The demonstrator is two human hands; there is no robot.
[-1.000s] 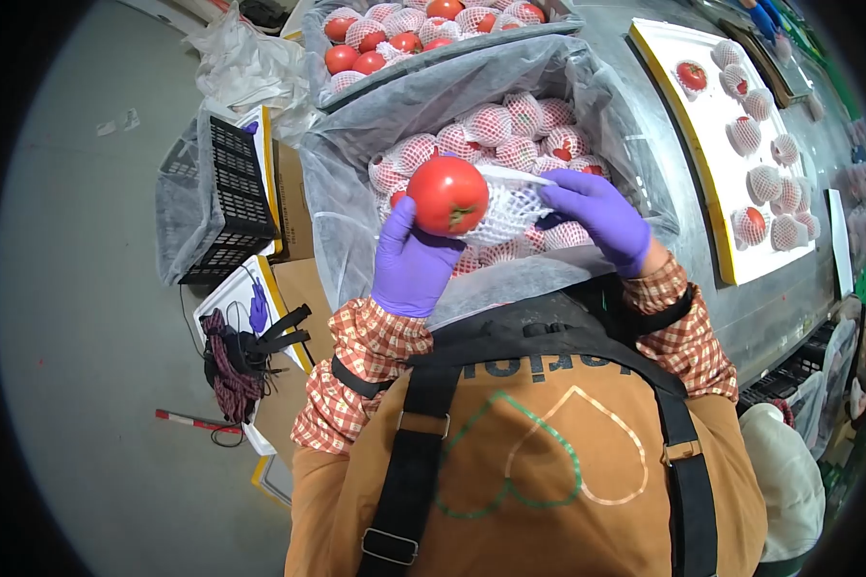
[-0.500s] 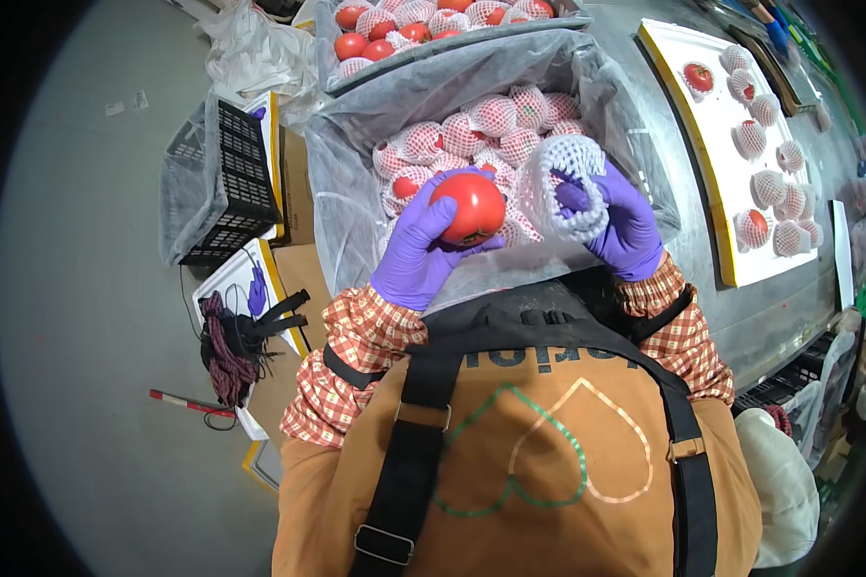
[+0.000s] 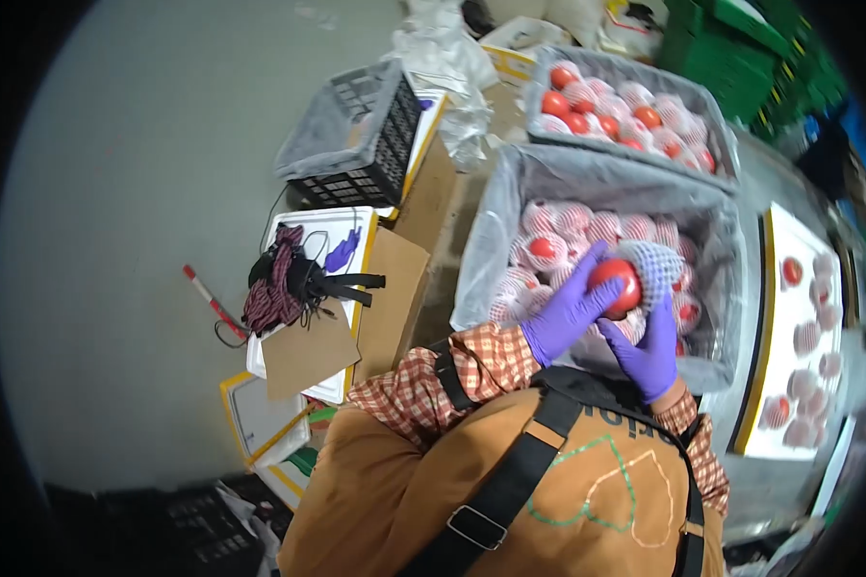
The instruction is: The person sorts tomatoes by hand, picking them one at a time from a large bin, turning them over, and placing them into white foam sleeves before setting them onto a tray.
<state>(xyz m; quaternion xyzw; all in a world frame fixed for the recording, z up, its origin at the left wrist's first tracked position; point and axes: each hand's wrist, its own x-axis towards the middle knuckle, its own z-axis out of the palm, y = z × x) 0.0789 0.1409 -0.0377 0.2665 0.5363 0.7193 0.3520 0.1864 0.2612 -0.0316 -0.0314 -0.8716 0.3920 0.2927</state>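
Head-worn view, downward at nearby hands [image 3: 566, 319]

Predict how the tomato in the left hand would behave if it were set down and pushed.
The tomato would probably roll, being nearly round. Its smooth, glossy skin might slip against the gloved left hand. It may bruise easily, judging by the mesh sleeves around others in the crate.

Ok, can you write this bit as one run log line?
left hand: holding red tomato | red tomato: visible side bare | right hand: at foam net, grip unclear | lined crate underneath: netted tomatoes
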